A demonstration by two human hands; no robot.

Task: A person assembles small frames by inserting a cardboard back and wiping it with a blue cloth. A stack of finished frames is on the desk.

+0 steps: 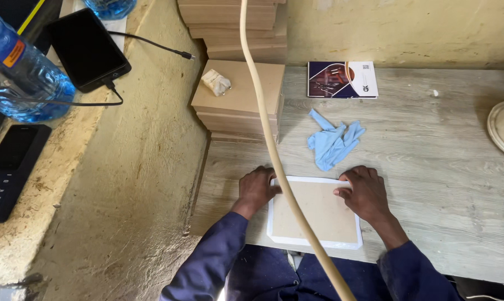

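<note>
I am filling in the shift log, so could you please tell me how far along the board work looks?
In hand: the left hand and right hand press the top corners of a white-edged board lying flat on the table. Left: stacks of plain brown boards wait behind. No finished white-edged boards are visible.

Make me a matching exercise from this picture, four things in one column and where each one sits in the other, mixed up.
Things:
1. crumpled blue gloves
2. white-edged tan board
3. black tablet with cable
4. small white crumpled wad

Places:
A. on the plaster ledge, upper left
B. under both hands at the table's near edge
C. on top of the stacked brown boards
D. loose on the grey wooden table, beyond the hands

Pairs: 1-D, 2-B, 3-A, 4-C
</note>
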